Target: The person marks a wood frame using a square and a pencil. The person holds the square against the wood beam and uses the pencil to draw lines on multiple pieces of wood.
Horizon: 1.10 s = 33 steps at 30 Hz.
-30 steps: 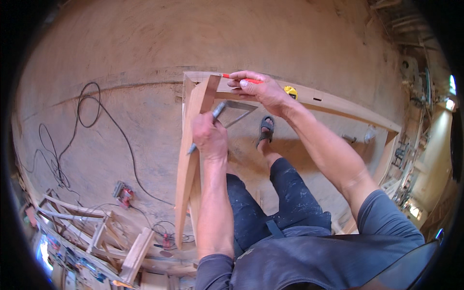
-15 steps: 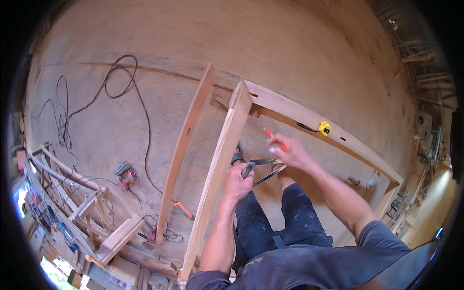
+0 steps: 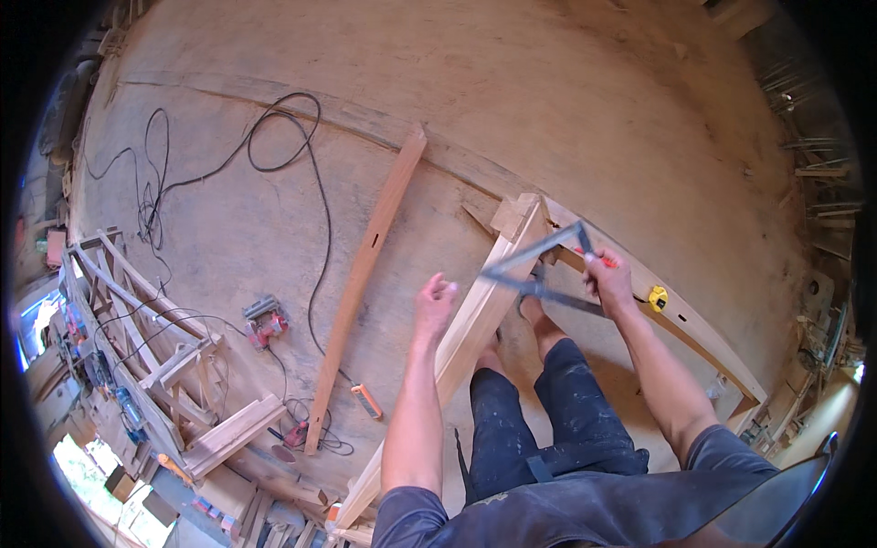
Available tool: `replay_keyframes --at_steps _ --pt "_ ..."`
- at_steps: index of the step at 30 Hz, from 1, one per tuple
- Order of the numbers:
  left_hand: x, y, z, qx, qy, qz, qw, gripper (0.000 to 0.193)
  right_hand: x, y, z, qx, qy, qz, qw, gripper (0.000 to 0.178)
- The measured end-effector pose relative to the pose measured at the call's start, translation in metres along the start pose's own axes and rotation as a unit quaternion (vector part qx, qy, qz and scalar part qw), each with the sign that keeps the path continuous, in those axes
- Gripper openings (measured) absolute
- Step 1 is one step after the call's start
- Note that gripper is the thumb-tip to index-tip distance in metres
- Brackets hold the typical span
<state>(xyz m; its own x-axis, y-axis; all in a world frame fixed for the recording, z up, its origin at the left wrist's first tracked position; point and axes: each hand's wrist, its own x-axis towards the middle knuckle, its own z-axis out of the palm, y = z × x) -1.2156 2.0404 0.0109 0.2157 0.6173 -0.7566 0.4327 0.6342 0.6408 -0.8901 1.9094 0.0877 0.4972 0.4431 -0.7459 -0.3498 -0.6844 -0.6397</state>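
Note:
My right hand (image 3: 610,279) grips a dark metal triangular square (image 3: 534,253), held over the joined corner of a wooden frame. A red pencil (image 3: 607,263) shows at the fingers of the same hand, mostly hidden by them. To the left, my left hand (image 3: 436,306) is raised with nothing in it, its fingers loosely bent and apart. Beside it runs the frame's left timber (image 3: 470,333); the right timber (image 3: 708,345) slants away to the right from the corner. A yellow tape measure (image 3: 658,298) rests on that right timber.
A loose board with slots (image 3: 365,256) lies on the floor to the left. Past it are a red-and-grey power tool (image 3: 265,321), an orange-and-grey tool (image 3: 366,402), looping black cable (image 3: 320,210) and a wooden rack-like structure (image 3: 174,361). My legs stand between the frame's timbers.
My left hand has let go of the square and moved left. My right hand, with the pencil, now holds the square further right, above the frame corner. The view has shifted.

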Motion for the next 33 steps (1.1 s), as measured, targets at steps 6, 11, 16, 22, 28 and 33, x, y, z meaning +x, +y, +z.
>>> replay_keyframes --at_steps 6,11,16,22,28,33 --pt "0.082 -0.088 -0.067 0.133 0.146 -0.107 0.974 0.071 0.066 -0.025 -0.001 0.138 0.096 -0.087 0.982 0.018" --pt "0.203 -0.161 -0.095 0.315 0.183 -0.040 0.930 0.086 0.085 -0.026 -0.007 0.172 0.132 -0.110 0.970 0.016" --pt "0.316 -0.113 -0.051 0.353 0.155 -0.015 0.923 0.102 0.094 0.003 -0.011 0.001 0.193 -0.217 0.957 0.018" --pt "0.412 -0.184 -0.091 0.444 0.238 0.070 0.861 0.092 0.121 0.017 -0.014 0.024 0.181 -0.185 0.966 0.023" --pt "0.413 -0.166 -0.099 0.520 0.209 0.132 0.818 0.058 0.119 0.019 0.008 -0.101 0.216 -0.198 0.951 0.028" --pt "0.319 -0.120 -0.069 0.490 0.159 0.102 0.851 0.043 0.119 0.025 -0.003 0.019 0.224 -0.170 0.959 0.024"
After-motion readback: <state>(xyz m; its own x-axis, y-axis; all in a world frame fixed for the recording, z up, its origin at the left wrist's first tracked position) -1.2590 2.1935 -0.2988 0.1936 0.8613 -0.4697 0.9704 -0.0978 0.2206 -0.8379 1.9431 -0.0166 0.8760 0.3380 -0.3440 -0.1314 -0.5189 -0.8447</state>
